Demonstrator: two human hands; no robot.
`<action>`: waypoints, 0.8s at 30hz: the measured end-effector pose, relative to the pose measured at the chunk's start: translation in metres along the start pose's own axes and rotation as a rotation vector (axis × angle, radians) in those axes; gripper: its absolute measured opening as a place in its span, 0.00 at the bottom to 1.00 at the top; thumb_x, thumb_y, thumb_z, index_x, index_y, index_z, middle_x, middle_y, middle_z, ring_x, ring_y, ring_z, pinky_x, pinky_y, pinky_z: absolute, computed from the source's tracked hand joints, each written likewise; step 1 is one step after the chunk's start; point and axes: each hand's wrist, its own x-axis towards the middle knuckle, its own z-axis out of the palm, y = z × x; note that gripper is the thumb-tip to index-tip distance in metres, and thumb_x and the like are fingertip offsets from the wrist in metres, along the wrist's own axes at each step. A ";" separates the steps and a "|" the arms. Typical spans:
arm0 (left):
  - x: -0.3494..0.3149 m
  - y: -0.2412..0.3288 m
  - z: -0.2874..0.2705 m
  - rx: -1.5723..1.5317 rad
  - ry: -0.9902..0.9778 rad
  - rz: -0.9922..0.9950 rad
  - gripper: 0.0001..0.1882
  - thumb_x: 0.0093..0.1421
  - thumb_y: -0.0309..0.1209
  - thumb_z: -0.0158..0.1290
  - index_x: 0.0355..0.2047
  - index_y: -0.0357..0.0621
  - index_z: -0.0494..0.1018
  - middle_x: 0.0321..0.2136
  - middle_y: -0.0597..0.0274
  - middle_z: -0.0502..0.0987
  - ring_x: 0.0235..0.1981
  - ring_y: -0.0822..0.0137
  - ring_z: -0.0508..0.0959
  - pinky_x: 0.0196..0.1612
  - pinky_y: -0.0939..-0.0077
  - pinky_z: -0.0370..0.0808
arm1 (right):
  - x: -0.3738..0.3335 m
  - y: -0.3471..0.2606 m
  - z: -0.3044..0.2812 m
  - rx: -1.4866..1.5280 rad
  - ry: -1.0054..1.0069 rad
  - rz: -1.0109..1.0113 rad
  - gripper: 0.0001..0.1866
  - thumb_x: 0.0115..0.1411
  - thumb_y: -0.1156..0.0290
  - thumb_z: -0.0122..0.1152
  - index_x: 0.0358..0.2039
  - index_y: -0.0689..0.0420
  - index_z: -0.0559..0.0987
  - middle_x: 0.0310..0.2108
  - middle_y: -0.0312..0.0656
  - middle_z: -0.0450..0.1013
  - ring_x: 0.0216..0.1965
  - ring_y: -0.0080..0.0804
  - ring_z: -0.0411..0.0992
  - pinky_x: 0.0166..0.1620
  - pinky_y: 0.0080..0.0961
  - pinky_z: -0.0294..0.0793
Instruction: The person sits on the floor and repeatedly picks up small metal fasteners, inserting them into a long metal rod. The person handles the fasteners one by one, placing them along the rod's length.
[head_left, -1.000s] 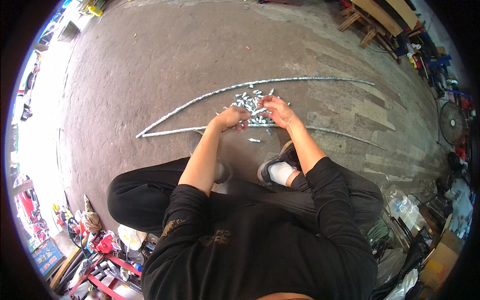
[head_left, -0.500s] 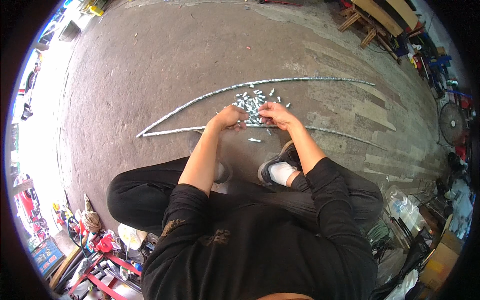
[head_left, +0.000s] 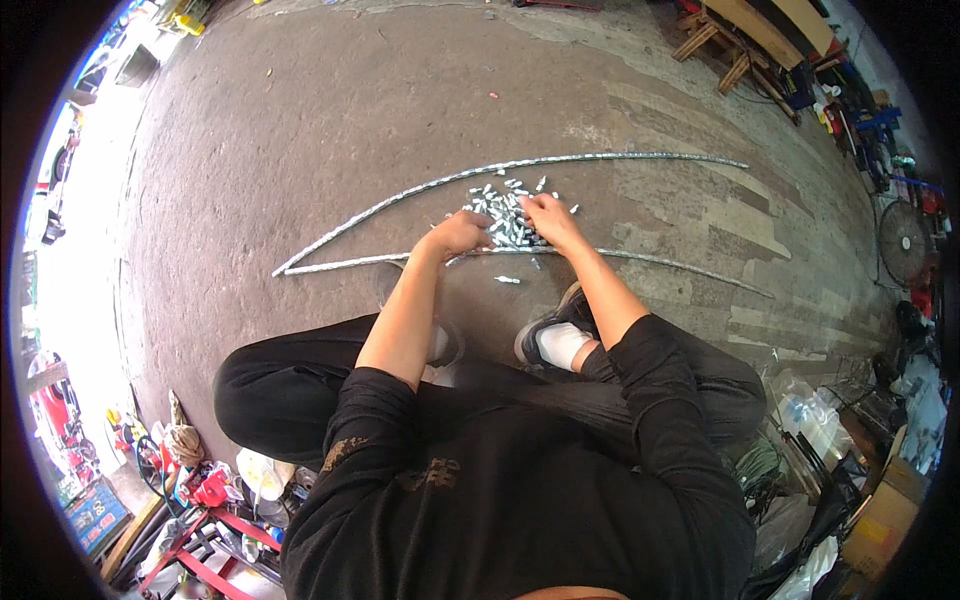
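I squat on a concrete floor over a pile of small silver metal pieces [head_left: 507, 218]. My left hand [head_left: 458, 235] rests at the pile's left edge with fingers curled; whether it holds a piece is hidden. My right hand [head_left: 548, 217] lies on the pile's right side, fingers spread over the pieces. Two long metal rods frame the pile: the far rod [head_left: 600, 160] runs behind it and the near rod [head_left: 350, 262] passes just under my hands. One loose piece [head_left: 507, 280] lies alone in front of the near rod.
My shoes [head_left: 552, 338] are planted just behind the near rod. Red tools and clutter [head_left: 205, 490] sit at lower left. Bags, bottles and a cardboard box [head_left: 880, 510] crowd the lower right. A fan [head_left: 903, 240] and wooden frames [head_left: 735, 40] stand at the right and far edge.
Both hands have shifted slightly within the pile; the right hand has moved a little farther onto the pieces. The rods have not moved.
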 end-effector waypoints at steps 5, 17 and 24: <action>-0.002 0.025 0.016 0.497 0.073 0.135 0.17 0.48 0.33 0.60 0.37 0.36 0.78 0.32 0.46 0.80 0.35 0.53 0.79 0.40 0.65 0.75 | -0.010 -0.019 0.001 -0.277 -0.251 0.072 0.28 0.64 0.44 0.48 0.23 0.59 0.76 0.18 0.36 0.71 0.19 0.26 0.69 0.21 0.26 0.64; -0.011 0.029 0.030 0.926 0.267 0.490 0.13 0.50 0.32 0.55 0.38 0.51 0.78 0.34 0.61 0.79 0.42 0.59 0.77 0.46 0.59 0.68 | -0.010 -0.010 -0.016 -0.341 -0.675 0.043 0.12 0.52 0.65 0.63 0.31 0.61 0.78 0.24 0.41 0.75 0.24 0.26 0.73 0.26 0.26 0.71; -0.019 0.048 0.065 1.187 0.309 0.343 0.09 0.53 0.35 0.51 0.31 0.45 0.75 0.32 0.57 0.81 0.38 0.58 0.80 0.43 0.62 0.73 | -0.018 -0.007 0.003 -0.657 -0.522 0.023 0.11 0.45 0.68 0.59 0.19 0.64 0.81 0.25 0.52 0.78 0.29 0.45 0.78 0.34 0.39 0.76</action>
